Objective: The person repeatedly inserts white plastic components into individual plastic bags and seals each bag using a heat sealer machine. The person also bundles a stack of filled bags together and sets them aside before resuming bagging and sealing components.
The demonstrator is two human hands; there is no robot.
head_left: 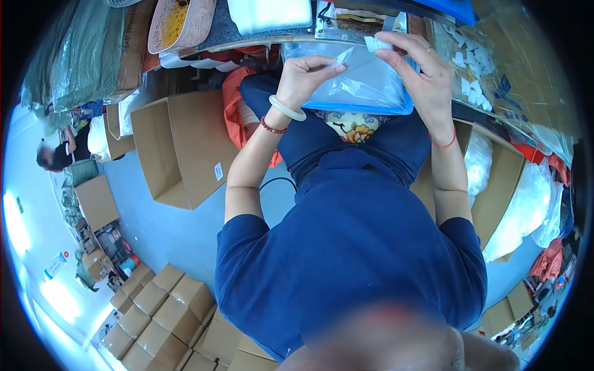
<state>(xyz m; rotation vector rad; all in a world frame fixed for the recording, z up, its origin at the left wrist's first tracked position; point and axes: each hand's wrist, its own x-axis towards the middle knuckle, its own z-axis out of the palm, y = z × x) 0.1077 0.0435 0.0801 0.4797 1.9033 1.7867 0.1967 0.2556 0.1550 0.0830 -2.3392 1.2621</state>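
My left hand (304, 79) pinches a small clear plastic bag (344, 57) between thumb and fingertips, its corner pointing up and right. To the right, my right hand (427, 71) grips a small white ribbed piece (375, 44) between thumb and index finger. The two held things are close together but apart. Below them, a large clear plastic bag with a blue edge (352, 89) lies over my lap at the table edge. Whether it holds anything is unclear.
A white basket (204, 28) with yellow rubber bands stands at upper left, beside a white stack (269, 15). Several small white pieces (475, 62) lie on the right table. An open cardboard box (201, 142) stands at left. Another person (65, 151) is farther left.
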